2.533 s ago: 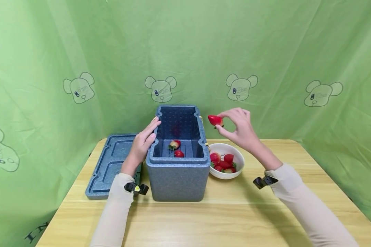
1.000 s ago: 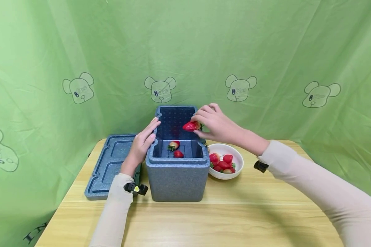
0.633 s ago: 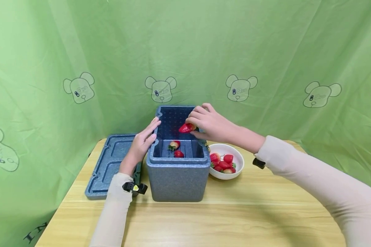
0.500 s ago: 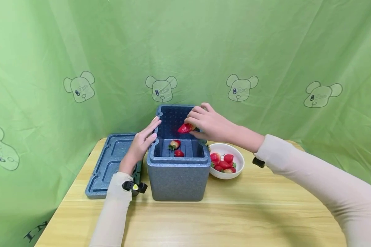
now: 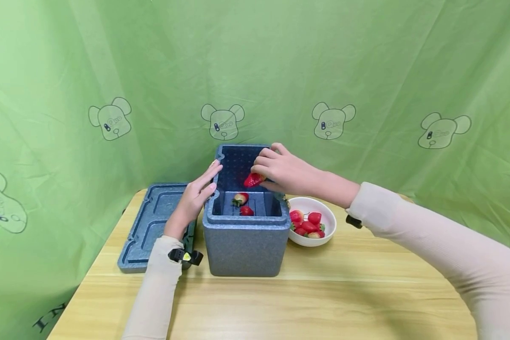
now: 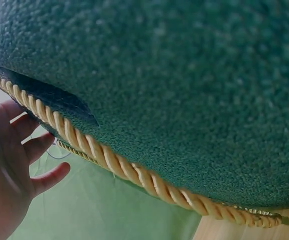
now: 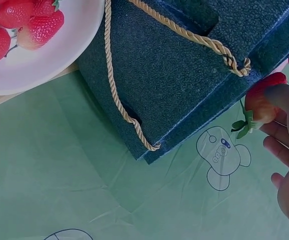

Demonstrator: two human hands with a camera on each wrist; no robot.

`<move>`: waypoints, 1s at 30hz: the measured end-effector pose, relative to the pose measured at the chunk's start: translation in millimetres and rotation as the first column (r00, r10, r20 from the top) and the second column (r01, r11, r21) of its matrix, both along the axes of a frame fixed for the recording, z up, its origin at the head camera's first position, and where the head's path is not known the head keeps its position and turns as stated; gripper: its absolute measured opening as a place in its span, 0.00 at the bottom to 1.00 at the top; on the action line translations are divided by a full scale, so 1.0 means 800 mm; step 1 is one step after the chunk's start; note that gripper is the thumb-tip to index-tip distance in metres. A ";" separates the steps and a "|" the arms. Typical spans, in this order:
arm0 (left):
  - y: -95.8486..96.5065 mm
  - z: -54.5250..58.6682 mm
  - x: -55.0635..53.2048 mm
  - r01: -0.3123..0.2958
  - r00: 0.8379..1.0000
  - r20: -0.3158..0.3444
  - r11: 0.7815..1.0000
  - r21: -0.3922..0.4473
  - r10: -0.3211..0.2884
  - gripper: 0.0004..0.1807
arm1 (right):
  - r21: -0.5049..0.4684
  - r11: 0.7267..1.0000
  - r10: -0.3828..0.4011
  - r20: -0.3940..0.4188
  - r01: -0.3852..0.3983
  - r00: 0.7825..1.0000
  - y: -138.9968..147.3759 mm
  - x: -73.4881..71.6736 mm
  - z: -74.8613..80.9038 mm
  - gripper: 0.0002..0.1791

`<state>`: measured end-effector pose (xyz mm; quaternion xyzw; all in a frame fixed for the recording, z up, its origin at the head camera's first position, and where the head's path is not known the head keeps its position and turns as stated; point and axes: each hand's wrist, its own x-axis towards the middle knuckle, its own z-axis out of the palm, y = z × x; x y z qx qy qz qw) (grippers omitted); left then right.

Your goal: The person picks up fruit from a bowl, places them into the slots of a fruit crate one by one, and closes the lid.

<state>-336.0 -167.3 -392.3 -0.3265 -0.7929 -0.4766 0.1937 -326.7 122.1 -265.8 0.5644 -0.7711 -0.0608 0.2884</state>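
Note:
A red strawberry (image 5: 253,180) is pinched between the thumb and fingers of my right hand (image 5: 286,171), over the open top of the blue-grey foam box (image 5: 244,250). In the right wrist view the same strawberry (image 7: 264,100) shows its green leaves. My left hand (image 5: 194,194) rests on the box's left rim with its fingers extended. Inside, two strawberries (image 5: 240,199) lie on the box floor. In the left wrist view, the left hand (image 6: 14,165) is beside the box wall and its twisted rope (image 6: 129,172).
A white bowl (image 5: 330,226) with several strawberries stands close against the box's right side. The box lid (image 5: 142,236) lies on the wooden table (image 5: 255,307) at the left. Behind hangs a green curtain (image 5: 272,56) printed with bear heads.
My right hand has carried the strawberry leftward from above the bowl to over the box, then slightly lower. My left hand has stayed on the rim.

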 end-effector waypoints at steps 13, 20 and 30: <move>0.000 0.000 0.001 0.007 1.000 0.008 1.000 0.009 -0.007 0.29 | 0.126 0.991 -0.053 0.011 0.052 0.999 -0.007 -0.005 -0.003 0.17; 0.003 -0.001 0.001 0.007 1.000 0.020 1.000 0.022 -0.007 0.29 | 0.146 0.987 -0.074 -0.003 0.074 0.997 -0.007 -0.003 -0.003 0.23; 0.008 0.012 0.015 0.000 1.000 0.026 1.000 0.025 -0.001 0.28 | 0.125 0.988 -0.097 0.016 0.094 0.995 -0.003 -0.004 -0.001 0.29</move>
